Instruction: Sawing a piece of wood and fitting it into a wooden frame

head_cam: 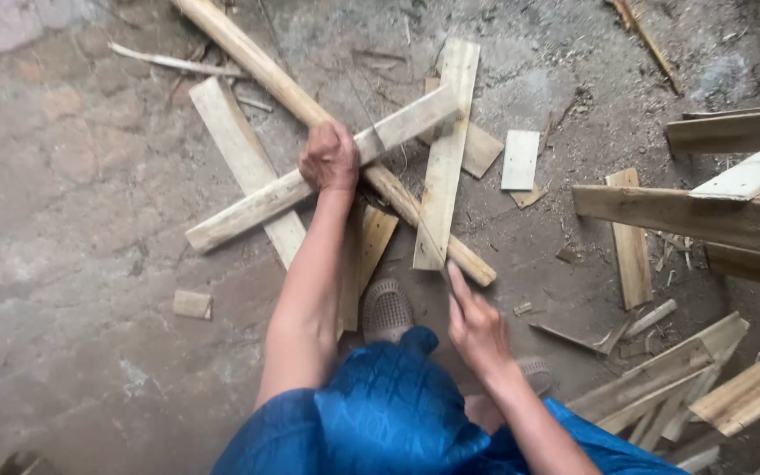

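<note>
My left hand (329, 158) was clenched around one long pale flat wooden slat (248, 207) lying crosswise over one round pale wooden pole (296, 92) on the grey concrete floor (63, 264), while my right hand (475, 325) hovered empty with one finger stretched toward the pole's near end.

Shiny blue quilted garment (389, 413), bare forearms, grey perforated clog (386, 310).

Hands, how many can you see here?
2. The left hand grips a long wooden slat on the ground. The right hand hovers lower down, one finger pointing toward the round pole. No other person's hands show.
</note>
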